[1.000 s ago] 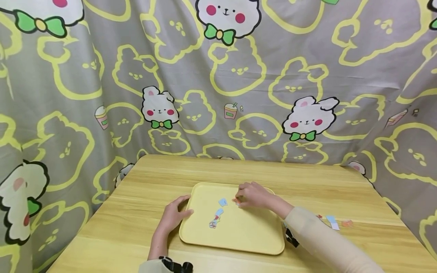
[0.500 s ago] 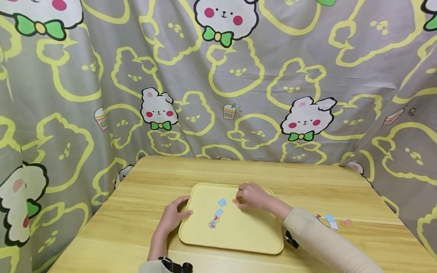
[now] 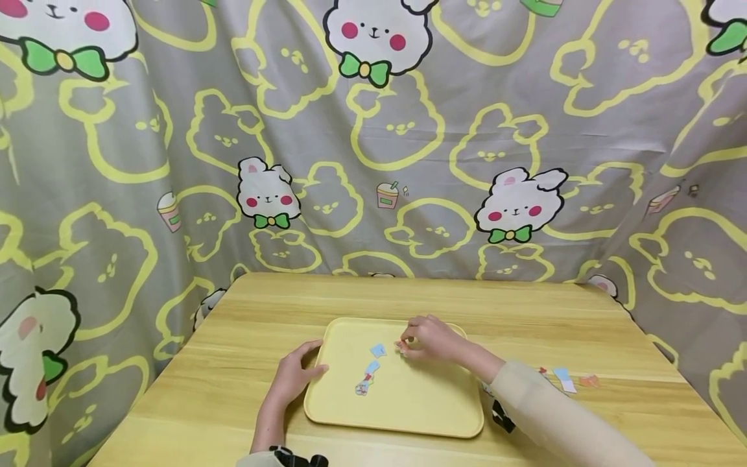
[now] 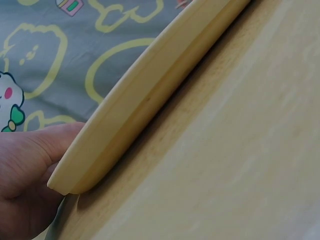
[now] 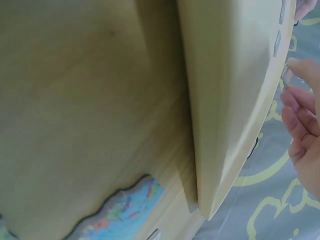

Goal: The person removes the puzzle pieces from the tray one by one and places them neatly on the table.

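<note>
A yellow tray lies on the wooden table. At its left rim, my left hand grips the edge, the thumb over the rim and the fingers along the outside. My right hand pinches a small orange-red puzzle piece over the tray's upper part; the right wrist view shows this piece between thumb and fingertip. Just left of it lies a light-blue puzzle piece. Below that, a short slanting row of joined pieces lies on the tray.
Several more puzzle pieces lie on the table to the right, among them a blue-and-white piece and an orange piece. The right sleeve covers part of that area. A patterned grey curtain hangs behind the table.
The right hand stays at nearly the same spot, its pinched piece shifting slightly. The left hand keeps its place on the rim. The head view has tilted up a little.
</note>
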A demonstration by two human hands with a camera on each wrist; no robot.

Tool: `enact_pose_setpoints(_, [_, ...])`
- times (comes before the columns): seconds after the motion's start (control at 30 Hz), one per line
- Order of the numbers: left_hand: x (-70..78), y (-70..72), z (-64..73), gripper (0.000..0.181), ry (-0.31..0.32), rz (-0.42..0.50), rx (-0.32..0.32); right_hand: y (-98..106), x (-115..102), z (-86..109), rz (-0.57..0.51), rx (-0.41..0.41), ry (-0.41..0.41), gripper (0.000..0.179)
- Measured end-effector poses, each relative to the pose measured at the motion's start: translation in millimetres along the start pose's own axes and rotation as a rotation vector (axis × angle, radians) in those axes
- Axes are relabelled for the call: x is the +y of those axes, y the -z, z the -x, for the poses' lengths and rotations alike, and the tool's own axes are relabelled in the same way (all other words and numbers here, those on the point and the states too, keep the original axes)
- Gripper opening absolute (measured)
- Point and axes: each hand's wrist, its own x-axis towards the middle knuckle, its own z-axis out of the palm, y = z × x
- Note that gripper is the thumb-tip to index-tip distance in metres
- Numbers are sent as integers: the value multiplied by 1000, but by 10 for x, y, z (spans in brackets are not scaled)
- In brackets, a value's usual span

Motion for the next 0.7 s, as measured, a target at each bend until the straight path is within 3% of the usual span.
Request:
enact_pose_setpoints(0.27, [1,-7,7,53,-2,-11,6,6,-12,32,-134,28,-50,13])
enact_pose_setpoints(0.43, [8,-1,14,53,-2,-9,2,37,-31,44,-301,35,-139,13])
enact_pose_setpoints(0.7, [-9,-5,8,53,0,-8,0,54,-67,87,-446,37,-232,16])
